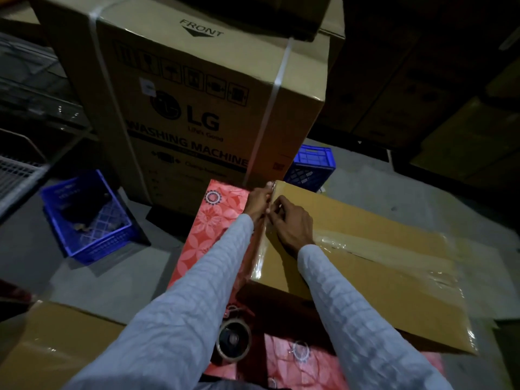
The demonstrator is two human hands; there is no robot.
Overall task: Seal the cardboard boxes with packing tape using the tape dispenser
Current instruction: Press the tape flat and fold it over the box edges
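A brown cardboard box (pixel 374 249) lies on a red floral surface (pixel 213 220), with clear packing tape (pixel 351 246) shining across its top seam and down its left edge. My left hand (pixel 257 204) lies against the box's left edge near the far corner, fingers curled at the tape there. My right hand (pixel 289 223) rests on the box top beside it, fingertips pinching or pressing the tape at the same edge. The tape dispenser (pixel 235 340) with its roll lies on the red surface near me, between my forearms, untouched.
A tall LG washing machine carton (pixel 197 102) stands just behind the box. Blue plastic crates sit at left (pixel 87 215) and behind right (pixel 312 164). Another cardboard box (pixel 53 347) is at the near left. Dark stacked cartons (pixel 422 80) fill the right background.
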